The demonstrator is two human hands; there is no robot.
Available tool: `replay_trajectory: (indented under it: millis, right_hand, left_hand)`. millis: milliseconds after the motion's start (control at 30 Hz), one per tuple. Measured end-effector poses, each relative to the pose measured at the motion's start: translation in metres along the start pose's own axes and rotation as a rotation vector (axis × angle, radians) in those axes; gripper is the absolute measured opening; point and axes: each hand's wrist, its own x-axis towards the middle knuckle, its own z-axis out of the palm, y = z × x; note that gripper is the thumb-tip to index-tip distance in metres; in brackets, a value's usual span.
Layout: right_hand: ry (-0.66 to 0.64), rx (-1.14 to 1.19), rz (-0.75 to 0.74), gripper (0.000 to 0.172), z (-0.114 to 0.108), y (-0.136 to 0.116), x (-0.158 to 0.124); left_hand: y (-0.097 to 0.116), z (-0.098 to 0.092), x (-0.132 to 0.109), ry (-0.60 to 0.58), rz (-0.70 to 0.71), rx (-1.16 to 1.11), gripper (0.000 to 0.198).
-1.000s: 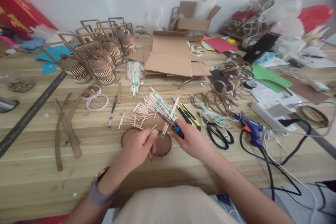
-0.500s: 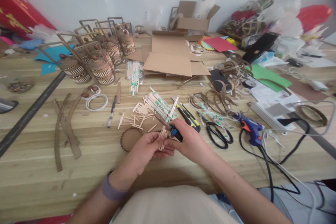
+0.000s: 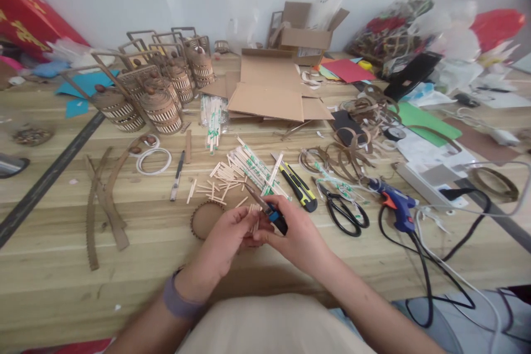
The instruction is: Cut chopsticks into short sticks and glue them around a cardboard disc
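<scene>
Pale short wooden sticks point(image 3: 254, 215) are pinched in my left hand point(image 3: 232, 232), partly hidden by its fingers. My right hand point(image 3: 292, 229) is wrapped round a blue and black utility knife point(image 3: 274, 217), its blade pointing up and to the left, and its thumb reaches toward the sticks. Just left of my hands lies a round cardboard disc point(image 3: 207, 220) with a notched rim. Beyond them are a pile of cut sticks point(image 3: 226, 177) and several paper-wrapped chopsticks point(image 3: 253, 165). A yellow and black box cutter point(image 3: 297, 185) lies to the right.
Scissors point(image 3: 344, 213) and a blue glue gun point(image 3: 396, 202) with trailing cables lie on the right. Cardboard strips point(image 3: 105, 193), white tape rings point(image 3: 153, 161) and a craft knife point(image 3: 177, 176) are on the left. Several small lanterns point(image 3: 160, 108) and flattened cardboard point(image 3: 265, 97) stand behind.
The sticks no longer stick out above my left hand as before; they sit lower in the fingers. My right hand with the knife has tilted and shifted slightly downward.
</scene>
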Motion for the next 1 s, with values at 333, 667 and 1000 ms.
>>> replay_trajectory:
  millis: [333, 667, 1000]
  right_hand:
    - [0.022, 0.055, -0.023, 0.046, 0.003, 0.002, -0.003]
    - [0.161, -0.370, 0.162, 0.025, -0.032, 0.045, 0.003]
    - [0.027, -0.692, 0.170, 0.020, -0.021, 0.046, 0.008]
  left_hand:
    - [0.004, 0.003, 0.000, 0.005, 0.052, 0.054, 0.041]
    - [0.031, -0.027, 0.002, 0.321, 0.207, 0.373, 0.038]
    - [0.048, -0.037, 0.008, 0.546, 0.469, 0.937, 0.022]
